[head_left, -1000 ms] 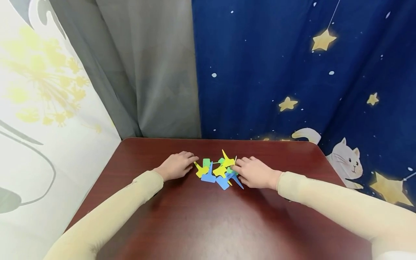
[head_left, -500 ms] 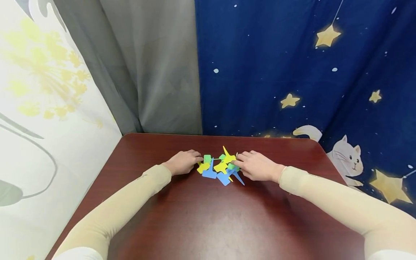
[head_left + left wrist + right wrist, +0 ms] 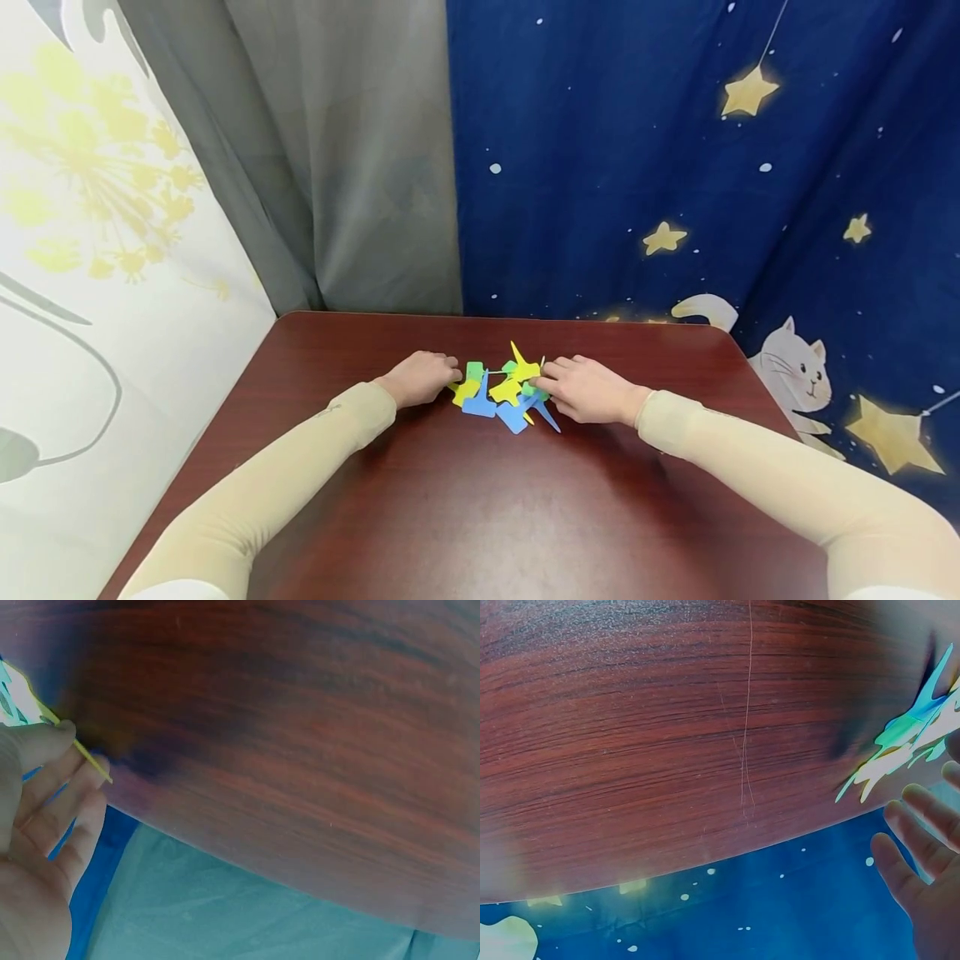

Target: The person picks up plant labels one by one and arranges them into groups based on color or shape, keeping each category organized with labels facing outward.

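Several flat T-shaped plant labels in yellow, green and blue lie in an overlapping heap on the table. My left hand is at the heap's left side; thumb and fingers pinch the thin pointed stem of a yellow plant label, whose wide head rests beside a blue label and a green label. At the right side, my right hand has its fingertips over the edge of the heap, near another yellow label. Its fingers are loosely extended in the right wrist view.
The dark red wooden table has rounded far corners. Behind it hang a grey curtain and a blue curtain with stars and a cat. A white patterned wall covering stands at the left.
My left hand has moved slightly right and now pinches the yellow label's stem, covering most of it. The right hand stays at the heap. The head view has shifted a little.
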